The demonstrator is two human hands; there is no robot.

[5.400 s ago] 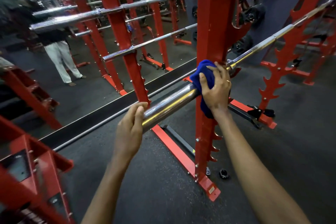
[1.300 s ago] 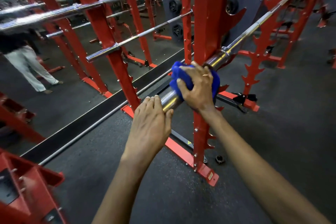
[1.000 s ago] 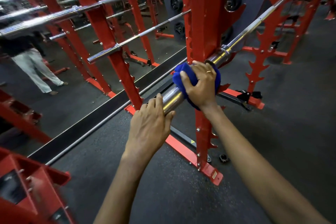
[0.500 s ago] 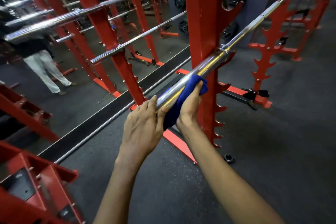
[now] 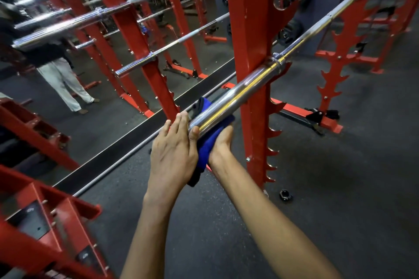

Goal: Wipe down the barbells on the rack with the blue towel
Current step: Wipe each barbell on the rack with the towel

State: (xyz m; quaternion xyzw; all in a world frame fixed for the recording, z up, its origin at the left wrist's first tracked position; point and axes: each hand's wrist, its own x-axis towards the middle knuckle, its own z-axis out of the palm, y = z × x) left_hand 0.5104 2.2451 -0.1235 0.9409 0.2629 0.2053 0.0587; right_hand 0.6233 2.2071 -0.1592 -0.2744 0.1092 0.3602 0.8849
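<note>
A chrome barbell (image 5: 240,95) lies across the red rack (image 5: 251,29), its thick sleeve pointing toward me. My right hand (image 5: 221,142) cups the blue towel (image 5: 209,142) from below and holds it wrapped around the sleeve's near end; a corner of the towel shows above the bar. My left hand (image 5: 173,154) caps the sleeve's end, thumb against the bar and fingers straight over the top. Two more barbells (image 5: 95,16) rest higher on the rack at left, doubled in the mirror.
A wall mirror (image 5: 113,63) runs along the left and shows a person in white trousers (image 5: 65,84). A second red toothed upright (image 5: 333,56) stands at right, a red frame (image 5: 40,222) at lower left. A small black collar (image 5: 286,195) lies on the dark floor.
My right hand slid the towel from the rack upright down the sleeve to its near end and turned from gripping over the top to cupping underneath. My left hand stayed at the sleeve's end.
</note>
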